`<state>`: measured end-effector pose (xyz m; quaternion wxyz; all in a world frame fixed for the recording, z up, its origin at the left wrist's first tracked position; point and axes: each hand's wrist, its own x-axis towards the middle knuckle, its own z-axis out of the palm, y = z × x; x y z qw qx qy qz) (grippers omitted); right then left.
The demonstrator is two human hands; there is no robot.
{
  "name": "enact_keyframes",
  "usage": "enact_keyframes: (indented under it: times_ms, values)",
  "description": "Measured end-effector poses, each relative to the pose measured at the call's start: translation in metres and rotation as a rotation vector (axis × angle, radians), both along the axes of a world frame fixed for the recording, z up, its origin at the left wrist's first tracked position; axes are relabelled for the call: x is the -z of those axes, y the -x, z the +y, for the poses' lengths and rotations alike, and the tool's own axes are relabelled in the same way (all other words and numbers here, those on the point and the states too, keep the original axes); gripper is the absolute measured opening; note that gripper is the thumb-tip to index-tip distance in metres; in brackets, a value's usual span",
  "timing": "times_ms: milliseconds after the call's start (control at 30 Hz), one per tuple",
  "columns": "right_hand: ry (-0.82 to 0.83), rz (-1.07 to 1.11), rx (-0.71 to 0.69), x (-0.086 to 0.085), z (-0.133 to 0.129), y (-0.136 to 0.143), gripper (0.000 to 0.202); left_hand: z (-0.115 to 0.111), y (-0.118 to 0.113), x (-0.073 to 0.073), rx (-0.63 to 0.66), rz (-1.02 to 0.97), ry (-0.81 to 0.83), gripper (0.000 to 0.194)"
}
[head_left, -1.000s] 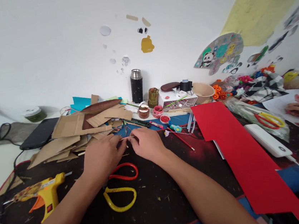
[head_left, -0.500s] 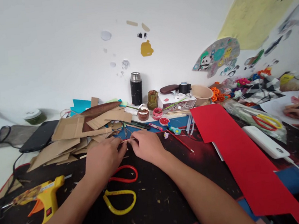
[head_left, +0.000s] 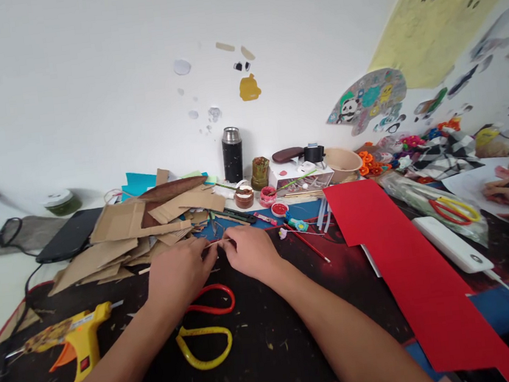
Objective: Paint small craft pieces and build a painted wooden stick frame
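Observation:
My left hand (head_left: 178,270) and my right hand (head_left: 249,250) meet over the dark mat, fingers pinched. A thin pale strip (head_left: 214,243) spans the small gap between their fingertips, one end in each hand. Whether it is wood or paper is too small to tell. Below my left wrist lie scissors with one red and one yellow handle (head_left: 208,348), their blades partly hidden by my arm. Left of my left forearm rests a yellow glue gun (head_left: 85,339). Cut cardboard pieces (head_left: 115,222) are heaped just beyond my left hand.
A red sheet (head_left: 400,260) crosses the right side beside a white power bank (head_left: 451,244). Against the wall stand a black thermos (head_left: 233,156), paint pots (head_left: 279,209) and a white box (head_left: 301,176). At far right, another person's hand (head_left: 507,190) holds a pen over paper.
Both hands stay almost in place, still pinching the thin strip. The whole view has shifted very slightly.

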<state>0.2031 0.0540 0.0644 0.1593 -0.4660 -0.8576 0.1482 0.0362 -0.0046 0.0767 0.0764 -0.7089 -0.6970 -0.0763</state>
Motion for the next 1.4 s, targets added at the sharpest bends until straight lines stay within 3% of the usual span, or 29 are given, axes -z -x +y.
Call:
enact_keyframes:
  times_ms: [1033,1400]
  values:
    - [0.042,-0.01,0.002,0.0049,0.0023,0.0059,0.017,0.0001,0.0012,-0.0015,-0.006,0.0,0.06,0.042]
    - [0.078,-0.04,-0.002,0.0027,0.004,0.007,0.021,0.0015,-0.0017,-0.0052,-0.062,-0.013,0.165,0.042]
